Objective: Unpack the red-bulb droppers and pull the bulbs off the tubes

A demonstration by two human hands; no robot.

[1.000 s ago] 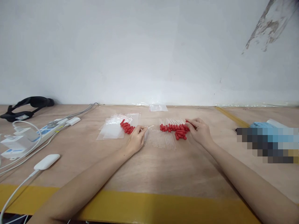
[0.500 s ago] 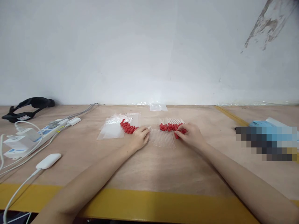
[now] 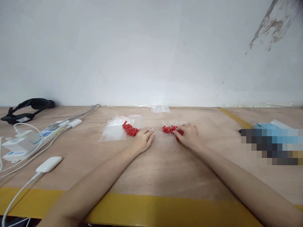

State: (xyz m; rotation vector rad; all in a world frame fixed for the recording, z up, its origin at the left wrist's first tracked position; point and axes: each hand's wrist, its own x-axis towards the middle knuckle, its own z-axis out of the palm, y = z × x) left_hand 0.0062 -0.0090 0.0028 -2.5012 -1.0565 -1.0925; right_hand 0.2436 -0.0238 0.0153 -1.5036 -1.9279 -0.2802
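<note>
Slanted in from lower left, with the left hand [image 3: 142, 141] palm down at centre, fingers bent together over clear tubes [image 3: 165, 142]; cannot tell if gripping any. From lower right, curls the right hand [image 3: 189, 135] over red bulbs [image 3: 167, 129], right of centre; cannot tell if pinching one. Far left, shows a white label [image 3: 23, 119] on black headgear [image 3: 39, 102], too small to read.

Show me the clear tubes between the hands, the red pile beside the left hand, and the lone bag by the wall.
Clear tubes [image 3: 165, 141]: head view, middle of the spread.
Red pile [image 3: 130, 130]: head view, middle of its visible part.
Lone bag [image 3: 161, 109]: head view, middle of its flat face.
</note>
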